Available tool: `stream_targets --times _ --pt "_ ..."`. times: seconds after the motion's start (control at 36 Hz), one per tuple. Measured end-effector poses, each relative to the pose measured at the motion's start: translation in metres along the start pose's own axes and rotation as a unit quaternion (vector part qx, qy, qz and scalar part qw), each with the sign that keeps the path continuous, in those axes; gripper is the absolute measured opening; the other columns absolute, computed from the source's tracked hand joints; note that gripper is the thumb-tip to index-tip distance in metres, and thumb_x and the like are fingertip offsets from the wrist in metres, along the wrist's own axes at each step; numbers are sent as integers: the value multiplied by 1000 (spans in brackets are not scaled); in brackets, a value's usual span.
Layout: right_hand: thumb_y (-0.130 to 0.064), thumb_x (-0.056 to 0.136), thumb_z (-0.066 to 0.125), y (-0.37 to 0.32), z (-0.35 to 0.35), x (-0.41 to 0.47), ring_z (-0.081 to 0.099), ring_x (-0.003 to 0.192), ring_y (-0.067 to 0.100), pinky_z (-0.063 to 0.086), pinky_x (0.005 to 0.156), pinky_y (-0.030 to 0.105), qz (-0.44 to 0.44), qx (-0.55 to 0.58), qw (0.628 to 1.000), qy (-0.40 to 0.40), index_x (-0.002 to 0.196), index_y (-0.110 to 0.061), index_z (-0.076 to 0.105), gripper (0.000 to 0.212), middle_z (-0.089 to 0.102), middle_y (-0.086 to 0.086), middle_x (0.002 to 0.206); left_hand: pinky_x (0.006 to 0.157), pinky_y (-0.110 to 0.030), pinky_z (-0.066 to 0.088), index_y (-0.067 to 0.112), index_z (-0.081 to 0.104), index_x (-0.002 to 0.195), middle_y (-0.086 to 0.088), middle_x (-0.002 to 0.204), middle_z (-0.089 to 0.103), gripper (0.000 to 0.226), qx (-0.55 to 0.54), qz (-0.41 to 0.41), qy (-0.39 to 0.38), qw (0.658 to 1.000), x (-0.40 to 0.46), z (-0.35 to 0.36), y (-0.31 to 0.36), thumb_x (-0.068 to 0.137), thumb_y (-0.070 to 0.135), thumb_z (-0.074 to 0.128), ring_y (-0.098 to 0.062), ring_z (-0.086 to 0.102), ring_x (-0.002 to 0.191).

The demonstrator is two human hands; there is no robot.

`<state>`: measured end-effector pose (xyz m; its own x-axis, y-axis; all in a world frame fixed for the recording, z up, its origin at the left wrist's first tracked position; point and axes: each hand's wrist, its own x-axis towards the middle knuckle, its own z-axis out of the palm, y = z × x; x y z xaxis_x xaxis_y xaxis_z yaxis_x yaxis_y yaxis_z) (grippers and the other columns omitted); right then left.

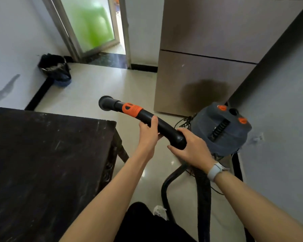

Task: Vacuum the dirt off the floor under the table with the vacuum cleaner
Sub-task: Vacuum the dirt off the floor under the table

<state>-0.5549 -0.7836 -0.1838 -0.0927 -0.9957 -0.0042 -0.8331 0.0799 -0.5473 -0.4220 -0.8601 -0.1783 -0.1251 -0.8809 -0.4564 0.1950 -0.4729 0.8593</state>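
Gripping curved black plastic vacuum wand (157, 126) with left hand (148, 135) and right hand (191, 149), fingers wrapped; lower nozzle (104, 103) under dark wooden table (47, 145).

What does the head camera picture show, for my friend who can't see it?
Two hands hold a curved black vacuum wand in the air: the left hand grips its middle, the right hand its hose end. Its round nozzle points toward the pale floor, beside a dark table. The grey vacuum cleaner stands to the right.
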Motion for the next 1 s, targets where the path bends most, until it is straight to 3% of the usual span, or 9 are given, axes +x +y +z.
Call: stream_targets --times 0.22,0.36,0.5,0.61,0.72,1.0 --pt "-45 79 70 3 -6 147 61 93 18 51 80 35 -50 28 998 -40 122 -23 50 53 62 -4 107 68 -23 56 10 30 136 -9 118 53 41 -29 52 64 996 113 10 60 100 22 46 -23 58 106" --pt "-43 78 71 7 1 250 60 91 15 46 76 28 -62 28 995 -75 120 -25 51 50 57 -11 100 73 -27 57 6 30 137 -14 125 52 44 -44 48 89 994 206 8 91 99 22 47 -26 58 110" --pt "-44 79 70 3 6 378 61 92 15 51 83 36 -74 13 990 -121 120 -27 49 49 56 -13 100 68 -25 56 11 31 137 -13 125 52 43 -81 36 103 991 314 8 135 99 22 48 -26 58 111" --pt "-44 80 70 -18 4 486 62 92 17 51 81 35 -109 -16 981 -157 123 -25 48 52 62 -6 105 63 -22 57 11 31 139 -14 125 53 46 -126 39 143 981 394 1 188 99 22 49 -25 59 107" --pt "-41 79 71 -37 4 553 59 90 14 48 77 28 -126 -10 976 -177 124 -25 49 53 61 -4 107 71 -26 57 11 30 141 -15 128 52 48 -151 32 179 972 436 -7 226 98 22 50 -28 59 112" --pt "-40 79 72 -79 34 688 59 88 14 48 80 28 -166 -16 945 -282 121 -25 48 51 58 -8 101 70 -28 57 9 35 135 -13 124 55 42 -209 23 275 938 522 -48 280 98 20 51 -29 61 109"
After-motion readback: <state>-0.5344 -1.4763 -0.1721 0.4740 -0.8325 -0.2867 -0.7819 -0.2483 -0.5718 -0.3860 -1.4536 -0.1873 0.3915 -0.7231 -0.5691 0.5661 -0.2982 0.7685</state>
